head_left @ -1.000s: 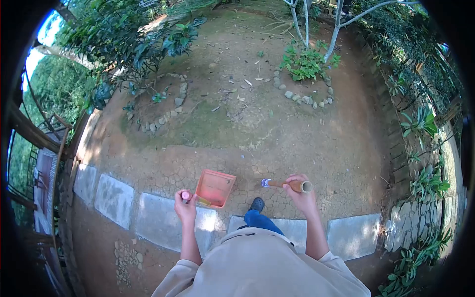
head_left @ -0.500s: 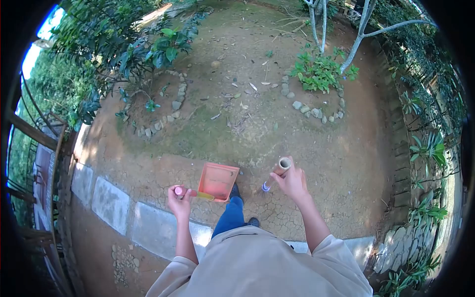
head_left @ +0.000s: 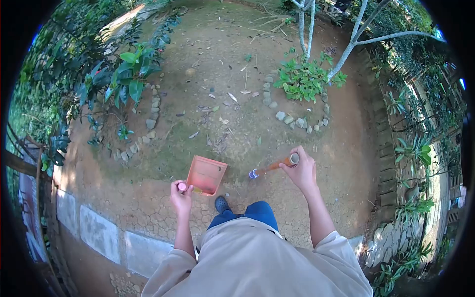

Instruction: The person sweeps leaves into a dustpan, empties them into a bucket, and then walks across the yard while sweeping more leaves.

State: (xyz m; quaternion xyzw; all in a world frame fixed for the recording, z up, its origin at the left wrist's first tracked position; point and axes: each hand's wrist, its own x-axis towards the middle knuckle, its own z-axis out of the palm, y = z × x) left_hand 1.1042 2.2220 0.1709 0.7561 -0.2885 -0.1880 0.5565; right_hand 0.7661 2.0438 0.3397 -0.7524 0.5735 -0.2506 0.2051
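My left hand (head_left: pixel 181 194) is closed round the pink-tipped handle of a dustpan. The dustpan's orange-red pan (head_left: pixel 207 175) hangs just right of that hand, its open tray facing up, over the bare soil. My right hand (head_left: pixel 301 171) grips a long orange-brown broom handle (head_left: pixel 273 166) near its hollow top end. The handle slants down to the left, to a purple and white collar (head_left: pixel 254 173). The bristles below the collar cannot be made out. A gap of soil separates the collar from the pan.
Dry leaves (head_left: pixel 217 141) lie scattered on the ground ahead. A stone ring (head_left: pixel 288 120) surrounds a leafy plant (head_left: pixel 304 79) and a pale trunk at the right; another borders shrubs at the left. Concrete slabs (head_left: pixel 100 232) run along the lower left.
The view has shifted forward, and the stone rings sit lower and further left. The dustpan and broom collar have moved up and left in view. The broom handle slants more sideways.
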